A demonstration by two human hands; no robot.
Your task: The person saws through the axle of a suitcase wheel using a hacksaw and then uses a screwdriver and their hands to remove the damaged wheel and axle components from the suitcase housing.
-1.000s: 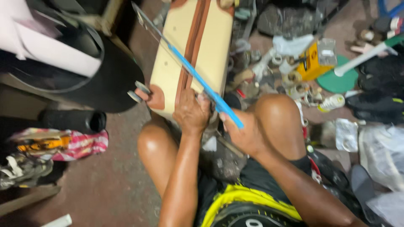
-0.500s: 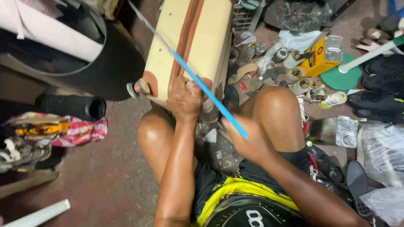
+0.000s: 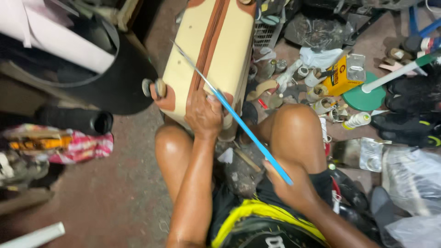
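A cream suitcase (image 3: 229,50) with brown zipper trim and small wheels (image 3: 154,87) lies on the floor between my knees. My left hand (image 3: 203,115) presses on its near end, fingers over the brown trim. My right hand (image 3: 291,188) grips the near end of a long thin blade (image 3: 243,126), blue along most of its length and bare metal at the far tip. The blade slants across the suitcase's near corner, passing just right of my left hand.
A large black bin (image 3: 105,78) stands at the left, with a black tube (image 3: 76,120) and a pink patterned bag (image 3: 69,144) below it. Cluttered tools, a yellow box (image 3: 340,76), a green disc (image 3: 365,98), shoes and plastic bags fill the right side.
My right hand has drawn the blade back toward my body and lower in view. My left hand stays on the suitcase end. The view has shifted slightly.
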